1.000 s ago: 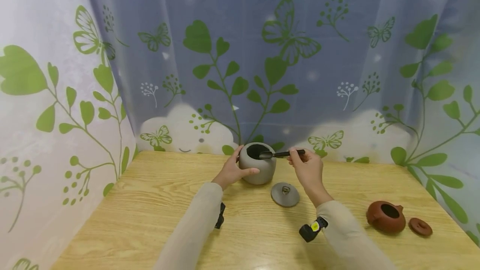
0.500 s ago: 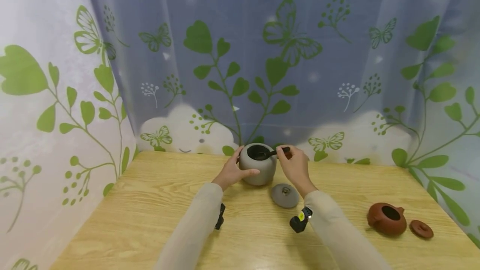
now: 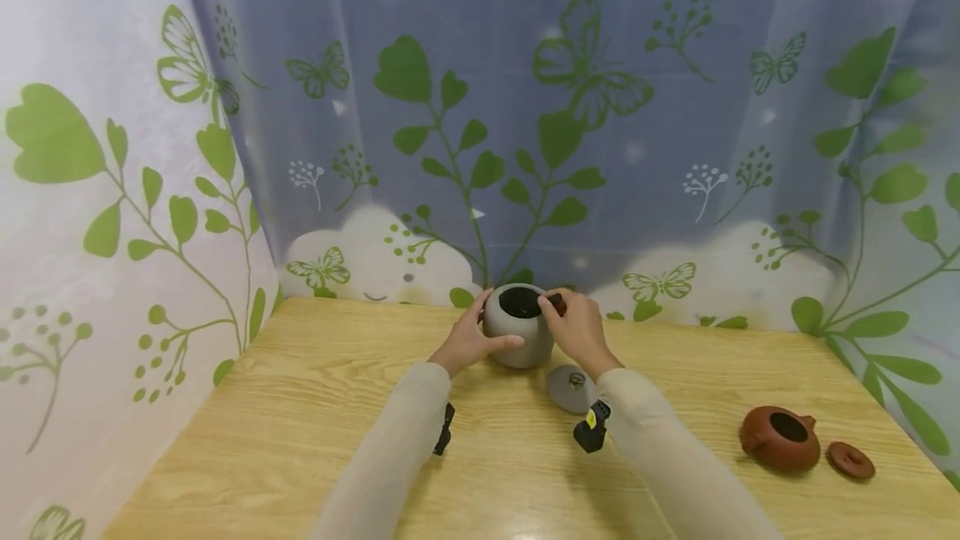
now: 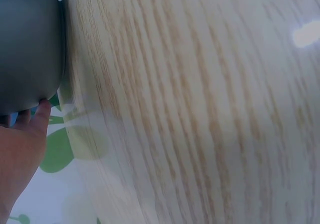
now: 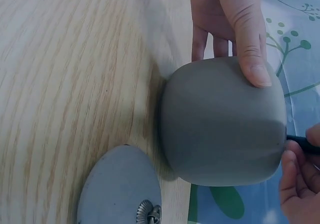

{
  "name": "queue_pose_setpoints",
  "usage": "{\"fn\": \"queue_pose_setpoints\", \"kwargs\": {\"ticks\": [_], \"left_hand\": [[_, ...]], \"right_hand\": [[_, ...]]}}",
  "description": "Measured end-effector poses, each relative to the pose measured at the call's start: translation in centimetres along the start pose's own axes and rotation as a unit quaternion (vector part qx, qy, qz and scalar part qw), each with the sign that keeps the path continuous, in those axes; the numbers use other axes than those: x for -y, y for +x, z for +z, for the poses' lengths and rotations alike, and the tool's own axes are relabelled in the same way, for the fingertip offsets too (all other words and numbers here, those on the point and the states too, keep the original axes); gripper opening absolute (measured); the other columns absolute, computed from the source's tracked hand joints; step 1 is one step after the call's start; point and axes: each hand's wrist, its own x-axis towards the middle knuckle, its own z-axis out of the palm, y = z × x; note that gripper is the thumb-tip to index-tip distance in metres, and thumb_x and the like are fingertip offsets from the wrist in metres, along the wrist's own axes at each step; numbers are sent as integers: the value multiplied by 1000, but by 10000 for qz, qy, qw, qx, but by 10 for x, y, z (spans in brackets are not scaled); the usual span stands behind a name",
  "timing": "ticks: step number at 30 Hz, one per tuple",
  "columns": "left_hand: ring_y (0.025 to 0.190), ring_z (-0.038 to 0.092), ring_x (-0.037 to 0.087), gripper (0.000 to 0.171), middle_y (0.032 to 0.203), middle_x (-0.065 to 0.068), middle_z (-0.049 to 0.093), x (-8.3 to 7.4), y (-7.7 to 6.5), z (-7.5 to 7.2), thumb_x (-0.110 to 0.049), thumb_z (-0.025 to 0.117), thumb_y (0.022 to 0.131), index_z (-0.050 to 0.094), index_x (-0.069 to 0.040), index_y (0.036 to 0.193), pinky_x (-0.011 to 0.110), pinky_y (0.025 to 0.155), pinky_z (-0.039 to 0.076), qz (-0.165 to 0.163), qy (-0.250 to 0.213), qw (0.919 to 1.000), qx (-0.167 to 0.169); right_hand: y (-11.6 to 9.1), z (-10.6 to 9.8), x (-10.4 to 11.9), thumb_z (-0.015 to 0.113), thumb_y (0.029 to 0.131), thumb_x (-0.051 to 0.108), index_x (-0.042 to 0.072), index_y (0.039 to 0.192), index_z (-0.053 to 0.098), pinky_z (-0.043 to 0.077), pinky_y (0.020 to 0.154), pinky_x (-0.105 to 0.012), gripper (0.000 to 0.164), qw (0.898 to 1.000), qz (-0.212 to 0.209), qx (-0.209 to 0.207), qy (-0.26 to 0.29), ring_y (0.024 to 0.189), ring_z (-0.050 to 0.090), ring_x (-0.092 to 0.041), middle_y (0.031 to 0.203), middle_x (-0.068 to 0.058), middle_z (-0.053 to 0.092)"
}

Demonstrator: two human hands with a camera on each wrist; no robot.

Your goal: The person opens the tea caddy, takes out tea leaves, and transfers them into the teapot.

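A round grey jar [image 3: 519,347] stands uncovered at the back of the table, its opening dark inside. My left hand [image 3: 469,342] holds it from the left, thumb across the front and fingers around the far side. At the right of the rim, my right hand [image 3: 579,327] pinches the dark handle of a small scoop [image 3: 557,300]; the scoop's head is down in the jar and hidden. The right wrist view shows the jar's side [image 5: 225,126], the left thumb on it, and the scoop's black handle [image 5: 303,144] between the right fingers.
The jar's grey lid [image 3: 567,390], with a metal ring knob, lies in front of the jar, partly behind the right wrist. Farther right are a reddish-brown teapot [image 3: 780,450] without its lid and the small teapot lid [image 3: 851,461]. A patterned curtain [image 3: 420,148] hangs behind the table.
My right hand has moved left and brought the scoop from above the rim down into the jar. My left hand keeps its hold on the jar.
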Motion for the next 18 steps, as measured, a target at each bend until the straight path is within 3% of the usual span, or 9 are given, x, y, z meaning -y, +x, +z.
{"fn": "queue_pose_setpoints", "kwargs": {"ticks": [7, 18], "left_hand": [[142, 23, 38, 102, 157, 17, 20, -10, -5, -1, -24, 79, 81, 10, -10, 155, 56, 110, 29, -59, -69, 9999, 60], [142, 25, 31, 107, 157, 9, 24, 4, 3, 0, -38, 82, 76, 13, -17, 155, 51, 111, 31, -23, -79, 10000, -26]], "right_hand": [[1, -4, -1, 57, 98, 24, 0, 110, 68, 53, 69, -39, 29, 9992, 54, 385, 23, 81, 62, -24, 93, -13, 68], [5, -7, -3, 56, 99, 27, 1, 107, 67, 52, 69, -35, 30, 9950, 430, 709, 557, 79, 65, -25, 86, -13, 69]]}}
